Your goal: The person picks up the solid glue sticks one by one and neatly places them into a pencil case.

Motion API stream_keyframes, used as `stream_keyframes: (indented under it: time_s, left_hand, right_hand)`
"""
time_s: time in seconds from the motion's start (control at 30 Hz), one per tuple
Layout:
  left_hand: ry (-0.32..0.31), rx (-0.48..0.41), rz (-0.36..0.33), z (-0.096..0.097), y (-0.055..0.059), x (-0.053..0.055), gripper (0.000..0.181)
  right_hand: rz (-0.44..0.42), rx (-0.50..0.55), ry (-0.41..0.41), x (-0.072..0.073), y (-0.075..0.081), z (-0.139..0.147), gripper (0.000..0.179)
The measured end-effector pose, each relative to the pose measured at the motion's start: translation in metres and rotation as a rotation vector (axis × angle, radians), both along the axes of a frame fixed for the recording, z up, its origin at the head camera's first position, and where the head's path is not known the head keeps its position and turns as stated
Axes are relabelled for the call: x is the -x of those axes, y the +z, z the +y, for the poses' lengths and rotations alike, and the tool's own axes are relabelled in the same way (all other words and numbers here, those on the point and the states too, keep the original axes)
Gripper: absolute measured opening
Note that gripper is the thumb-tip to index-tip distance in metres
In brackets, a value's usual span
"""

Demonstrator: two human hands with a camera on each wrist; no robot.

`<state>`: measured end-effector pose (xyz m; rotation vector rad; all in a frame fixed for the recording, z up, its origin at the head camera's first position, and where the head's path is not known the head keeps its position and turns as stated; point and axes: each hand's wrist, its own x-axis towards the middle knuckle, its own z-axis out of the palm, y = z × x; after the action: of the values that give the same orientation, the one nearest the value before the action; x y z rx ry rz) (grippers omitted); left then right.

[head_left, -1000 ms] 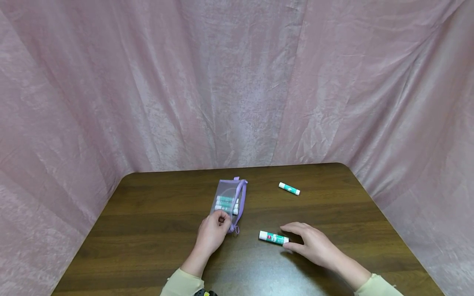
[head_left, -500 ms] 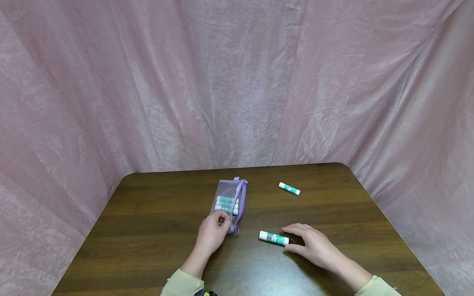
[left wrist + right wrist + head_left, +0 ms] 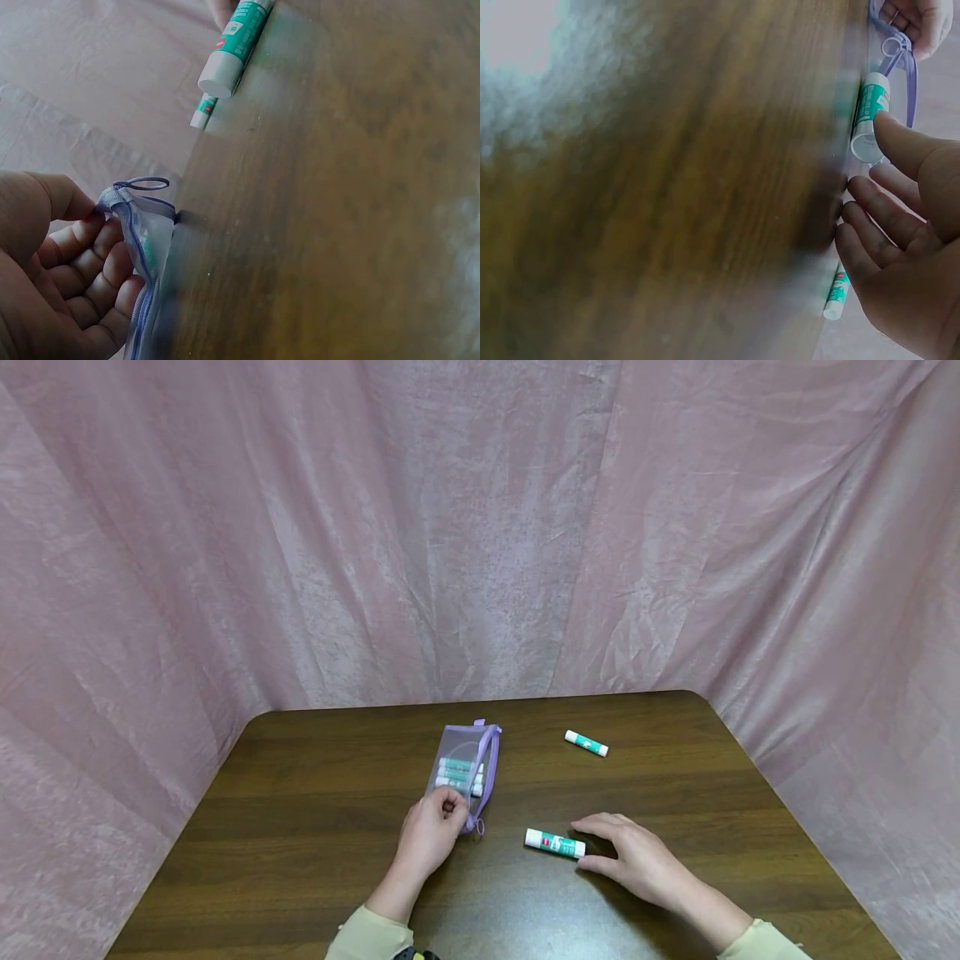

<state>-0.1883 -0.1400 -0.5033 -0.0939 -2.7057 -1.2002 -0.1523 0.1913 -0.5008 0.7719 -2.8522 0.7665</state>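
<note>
A purple mesh zipper pouch [image 3: 459,743] lies on the table with several green-and-white glue sticks [image 3: 456,773] showing through it. My left hand [image 3: 430,828] pinches the pouch's near edge between thumb and index finger; in the left wrist view the thumb and finger meet at the purple corner [image 3: 112,199] by the zip loop. One glue stick [image 3: 555,843] lies between the hands. Beside its right end is my right hand [image 3: 637,860], thumb and fingers spread apart and relaxed, holding nothing. In the right wrist view the thumb overlaps the glue stick's [image 3: 873,105] edge.
Another glue stick [image 3: 587,742] lies farther back on the right of the wooden table [image 3: 315,777]. Pink curtains [image 3: 480,527] hang behind the table and along both sides.
My right hand has drawn back very slightly from the glue stick's right end. The left hand and the pouch have stayed in place.
</note>
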Motion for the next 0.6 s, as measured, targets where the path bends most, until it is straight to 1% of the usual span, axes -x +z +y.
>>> stream_keyframes:
  time_s: [0.23, 0.5, 0.6]
  left_hand:
    - [-0.001, 0.000, -0.001, -0.0003, -0.0005, 0.0002, 0.008]
    - [-0.002, 0.000, 0.007, -0.0007, -0.0013, 0.0007, 0.008]
    - [-0.002, -0.003, 0.007, -0.0006, -0.0018, 0.0010, 0.008]
  right_hand:
    - [-0.006, 0.000, -0.002, 0.0003, -0.0022, 0.0004, 0.049]
    - [0.019, 0.015, 0.007, 0.0015, -0.0034, 0.0009, 0.044]
    - [0.009, 0.020, 0.010, 0.0023, -0.0040, 0.0012, 0.042]
